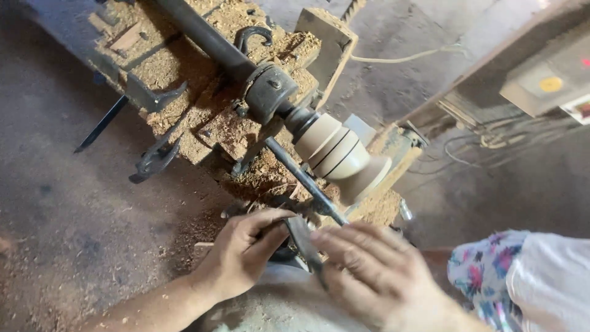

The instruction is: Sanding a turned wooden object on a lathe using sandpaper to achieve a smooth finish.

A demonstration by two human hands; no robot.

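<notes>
The left hand (246, 249) was curled, thumb and fingers closed around the dark handle end of a flat metal tool (305, 245). The blade of that tool ran between the two hands, pointing back toward the person. The right hand (369, 270) lay just beside it with fingers extended and close together, resting flat over the tool; motion blur prevented any finding on whether it gripped the tool or merely pressed on it.

Just ahead of both hands, a long dark metal bar (304, 179) ran diagonally, its near end just beyond the fingertips of the right hand. Beyond the bar, a pale turned wooden piece (339, 157) with dark grooved rings was mounted on a lathe spindle (270, 92), apart from both hands. The lathe bed (184, 80), further ahead and to the left of the left hand, was heavily covered in sawdust (203, 123). A floral sleeve (485, 276) showed beside the right wrist. A box with a yellow button (550, 83) sat well off to the right.
</notes>
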